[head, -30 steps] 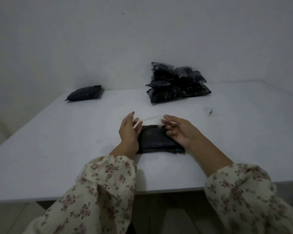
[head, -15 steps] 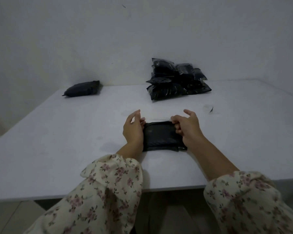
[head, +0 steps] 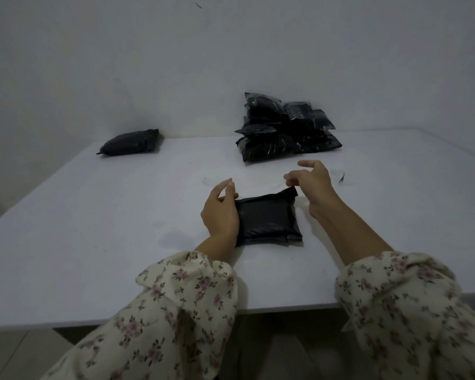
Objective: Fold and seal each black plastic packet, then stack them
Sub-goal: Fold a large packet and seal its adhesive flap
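A folded black plastic packet lies flat on the white table in front of me. My left hand grips its left edge, with the thumb over the far left corner. My right hand is raised over the far right corner, where the flap sticks up, and its curled fingertips pinch that corner. A pile of several glossy black packets leans on the wall at the back. A single folded black packet lies at the far left by the wall.
The table meets the wall at its far side, and its front edge runs just past my floral sleeves. A small dark scrap lies to the right of my right hand.
Both hands were pressing the fold down along the packet's far edge. My right hand has now lifted and moved right, and the flap's right corner has come up. My left hand stays at the left edge.
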The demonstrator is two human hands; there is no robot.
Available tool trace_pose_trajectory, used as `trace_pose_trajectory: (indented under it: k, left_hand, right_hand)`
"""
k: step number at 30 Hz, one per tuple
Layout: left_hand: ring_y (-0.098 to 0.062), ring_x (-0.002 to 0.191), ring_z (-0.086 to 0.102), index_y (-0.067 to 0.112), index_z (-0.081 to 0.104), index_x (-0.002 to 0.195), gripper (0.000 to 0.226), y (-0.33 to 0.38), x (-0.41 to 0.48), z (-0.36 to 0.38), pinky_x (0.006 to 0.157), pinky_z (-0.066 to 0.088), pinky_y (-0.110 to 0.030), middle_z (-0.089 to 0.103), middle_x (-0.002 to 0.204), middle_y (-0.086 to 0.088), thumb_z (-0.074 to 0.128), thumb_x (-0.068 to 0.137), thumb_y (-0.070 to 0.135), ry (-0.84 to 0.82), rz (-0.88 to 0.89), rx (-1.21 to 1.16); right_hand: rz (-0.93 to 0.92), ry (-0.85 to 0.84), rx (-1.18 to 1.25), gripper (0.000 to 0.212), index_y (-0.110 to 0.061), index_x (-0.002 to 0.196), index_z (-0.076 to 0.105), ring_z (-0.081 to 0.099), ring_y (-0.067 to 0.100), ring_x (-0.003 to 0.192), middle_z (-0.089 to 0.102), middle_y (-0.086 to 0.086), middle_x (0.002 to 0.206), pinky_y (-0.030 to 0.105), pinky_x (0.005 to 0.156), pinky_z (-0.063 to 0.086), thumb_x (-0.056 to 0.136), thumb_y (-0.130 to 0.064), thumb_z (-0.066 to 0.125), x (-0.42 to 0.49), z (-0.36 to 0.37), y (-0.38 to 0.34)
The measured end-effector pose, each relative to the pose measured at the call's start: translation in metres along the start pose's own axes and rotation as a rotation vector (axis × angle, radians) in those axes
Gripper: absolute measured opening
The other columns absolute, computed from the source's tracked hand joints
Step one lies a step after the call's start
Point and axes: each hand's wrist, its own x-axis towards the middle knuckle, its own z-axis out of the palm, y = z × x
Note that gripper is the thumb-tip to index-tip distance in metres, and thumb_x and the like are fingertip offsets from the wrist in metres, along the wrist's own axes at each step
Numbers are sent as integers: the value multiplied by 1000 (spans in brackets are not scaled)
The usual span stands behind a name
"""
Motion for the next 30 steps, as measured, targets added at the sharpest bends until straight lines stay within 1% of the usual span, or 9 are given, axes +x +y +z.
trace_pose_trajectory:
  k: [4,5,6,8,12,14,19,24,30]
  left_hand:
    - [-3,89,64,37,65,105,18,-2,-3,2,78,39,-16,69,83,10,53,93,42,-19,38,62]
    - [-2,89,64,36,66,108,20,-3,-2,2,80,40,-17,69,83,10,53,94,41,-21,50,74]
    - [-2,89,64,36,66,110,21,-4,-2,3,81,40,-17,69,83,10,52,94,40,-22,63,88]
    - [-3,88,63,37,66,111,22,-6,-2,3,78,38,-14,69,84,8,51,94,41,-20,81,116]
    - [-1,82,58,38,65,110,21,-6,-3,5,67,33,-6,70,88,3,50,95,41,-8,87,167]
    - [-1,84,58,36,65,111,22,-6,-3,5,67,33,-5,70,90,4,50,95,39,-2,97,201]
    - [-6,95,59,32,67,112,24,-7,-3,5,75,32,-9,70,98,6,50,96,35,5,112,268]
    - [-6,105,57,26,69,116,27,-6,-5,6,84,30,-6,69,111,8,50,96,31,14,133,341]
    - [-7,114,56,25,69,116,27,-7,-4,7,88,29,-6,66,119,10,51,95,26,26,141,401]
  right_hand:
    - [-21,45,-97,40,-17,117,49,61,19,89,62,-1,73,32,93,41,81,-7,62,4,-2,-2]
    - [4,21,-65,39,-13,118,48,61,17,83,61,0,75,26,88,44,81,-4,61,5,-3,-4]
    - [39,-9,-25,37,-9,117,47,59,15,74,59,2,76,18,75,46,83,0,59,4,-5,-5]
    - [108,-50,11,32,-9,114,48,54,12,63,55,4,75,16,55,40,86,5,55,-2,-10,-7]
    - [179,-46,14,38,-1,121,50,57,11,63,58,5,74,25,64,32,84,5,54,-7,-16,6]
    - [205,-41,41,48,-7,128,45,58,12,66,62,7,81,25,62,33,83,6,55,-8,-16,16]
    - [176,2,69,51,-10,126,39,57,16,69,62,9,78,22,62,37,81,6,57,-7,-17,34]
    - [149,43,6,47,-12,119,37,58,17,67,64,17,91,21,54,38,81,6,58,-6,-18,36]
    - [105,68,-57,45,-11,117,35,54,18,62,57,13,79,23,54,44,81,7,55,-5,-14,39]
